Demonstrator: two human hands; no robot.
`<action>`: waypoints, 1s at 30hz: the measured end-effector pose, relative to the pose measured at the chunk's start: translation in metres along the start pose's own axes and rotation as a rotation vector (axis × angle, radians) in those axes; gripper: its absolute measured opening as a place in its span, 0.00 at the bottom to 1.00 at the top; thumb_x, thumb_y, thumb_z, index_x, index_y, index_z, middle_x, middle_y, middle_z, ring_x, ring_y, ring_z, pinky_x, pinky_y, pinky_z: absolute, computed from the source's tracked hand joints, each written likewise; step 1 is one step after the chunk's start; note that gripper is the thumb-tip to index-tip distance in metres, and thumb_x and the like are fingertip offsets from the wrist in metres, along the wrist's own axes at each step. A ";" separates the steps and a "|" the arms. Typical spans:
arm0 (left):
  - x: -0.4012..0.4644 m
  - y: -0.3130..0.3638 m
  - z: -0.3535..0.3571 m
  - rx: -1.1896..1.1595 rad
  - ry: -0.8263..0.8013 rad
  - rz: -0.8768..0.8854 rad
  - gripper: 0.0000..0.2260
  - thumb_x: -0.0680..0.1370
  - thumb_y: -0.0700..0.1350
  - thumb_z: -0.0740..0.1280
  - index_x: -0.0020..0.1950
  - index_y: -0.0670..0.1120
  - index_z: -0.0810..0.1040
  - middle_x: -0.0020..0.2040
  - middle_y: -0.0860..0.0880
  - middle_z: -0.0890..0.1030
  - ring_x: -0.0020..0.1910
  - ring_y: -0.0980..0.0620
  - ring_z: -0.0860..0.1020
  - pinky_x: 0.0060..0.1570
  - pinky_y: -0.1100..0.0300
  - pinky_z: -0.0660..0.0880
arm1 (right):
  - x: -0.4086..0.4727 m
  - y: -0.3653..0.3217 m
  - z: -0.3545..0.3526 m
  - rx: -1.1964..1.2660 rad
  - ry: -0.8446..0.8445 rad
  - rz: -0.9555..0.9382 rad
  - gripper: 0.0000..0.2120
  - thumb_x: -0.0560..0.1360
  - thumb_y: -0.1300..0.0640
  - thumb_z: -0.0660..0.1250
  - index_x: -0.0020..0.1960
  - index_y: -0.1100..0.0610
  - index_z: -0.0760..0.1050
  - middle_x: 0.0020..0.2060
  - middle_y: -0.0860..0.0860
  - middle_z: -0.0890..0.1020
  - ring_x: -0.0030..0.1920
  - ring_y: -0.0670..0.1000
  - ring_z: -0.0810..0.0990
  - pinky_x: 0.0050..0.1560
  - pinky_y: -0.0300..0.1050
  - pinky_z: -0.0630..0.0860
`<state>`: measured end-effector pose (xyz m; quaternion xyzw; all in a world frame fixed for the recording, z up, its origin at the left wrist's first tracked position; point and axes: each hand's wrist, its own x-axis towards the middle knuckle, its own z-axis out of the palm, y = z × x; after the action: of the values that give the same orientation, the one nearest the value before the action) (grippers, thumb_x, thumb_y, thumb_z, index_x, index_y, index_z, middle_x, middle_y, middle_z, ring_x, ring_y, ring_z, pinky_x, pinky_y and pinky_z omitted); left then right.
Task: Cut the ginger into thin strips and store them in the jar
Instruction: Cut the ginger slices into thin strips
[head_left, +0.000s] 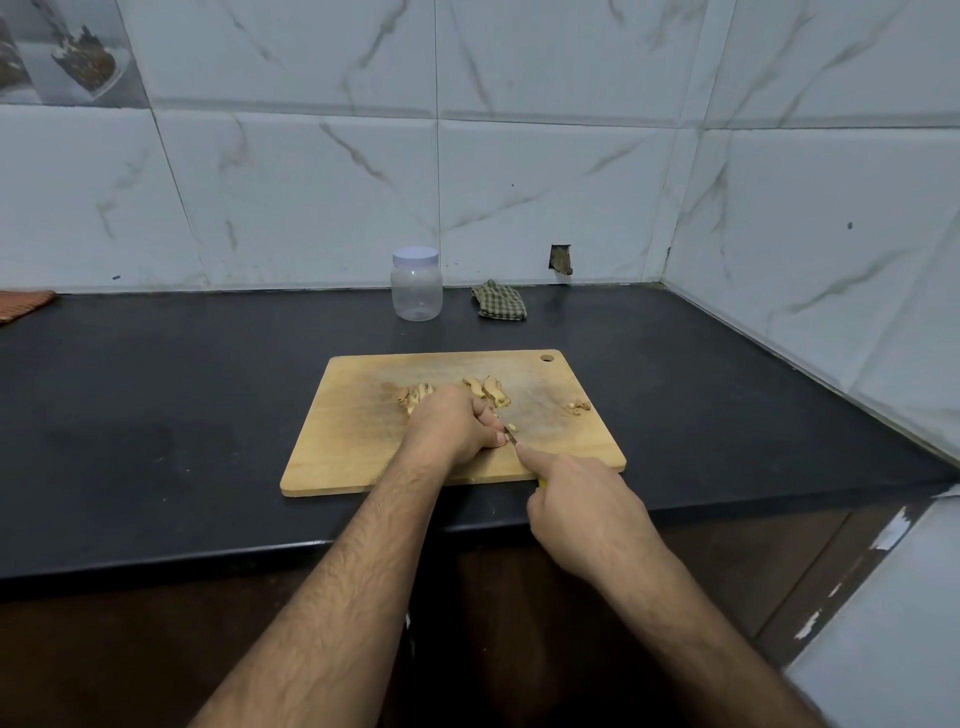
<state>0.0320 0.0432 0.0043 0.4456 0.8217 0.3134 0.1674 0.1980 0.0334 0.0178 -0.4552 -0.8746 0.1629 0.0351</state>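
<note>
Our left hand (457, 423) curls on ginger (511, 427) mid-cutting board (363, 447); right hand (576, 499) grips the knife (511, 437), blade touching ginger; lidded jar (416, 283) at twelve o'clock

Small yellow-handled knife (511, 439) mostly hidden under the right hand (582, 506), orange woven mat (23, 304) cut off at left edge, ginger piece beneath left hand (454, 428) unseen

Head-worn view, downward onto countertop (208, 395)
</note>
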 end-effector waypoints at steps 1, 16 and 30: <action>0.000 0.001 0.000 -0.003 -0.001 -0.011 0.03 0.70 0.47 0.78 0.42 0.50 0.86 0.42 0.57 0.84 0.47 0.59 0.79 0.47 0.61 0.74 | -0.002 0.002 0.000 0.002 -0.001 0.003 0.29 0.80 0.60 0.56 0.77 0.39 0.58 0.55 0.50 0.79 0.53 0.51 0.77 0.49 0.49 0.79; 0.001 0.003 -0.002 -0.025 -0.021 -0.025 0.03 0.70 0.45 0.78 0.42 0.49 0.86 0.40 0.56 0.84 0.41 0.60 0.77 0.45 0.61 0.71 | -0.003 0.006 -0.001 0.091 0.057 -0.036 0.28 0.80 0.58 0.56 0.77 0.40 0.60 0.59 0.49 0.79 0.51 0.50 0.77 0.43 0.44 0.76; 0.003 0.000 0.001 0.005 0.015 -0.018 0.04 0.71 0.47 0.78 0.42 0.49 0.86 0.42 0.56 0.84 0.46 0.57 0.79 0.49 0.59 0.75 | -0.001 0.008 0.009 0.190 0.051 -0.049 0.29 0.79 0.59 0.56 0.77 0.41 0.61 0.55 0.50 0.79 0.50 0.51 0.77 0.43 0.46 0.77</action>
<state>0.0308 0.0462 0.0038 0.4363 0.8277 0.3131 0.1630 0.2031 0.0347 0.0068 -0.4322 -0.8650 0.2325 0.1043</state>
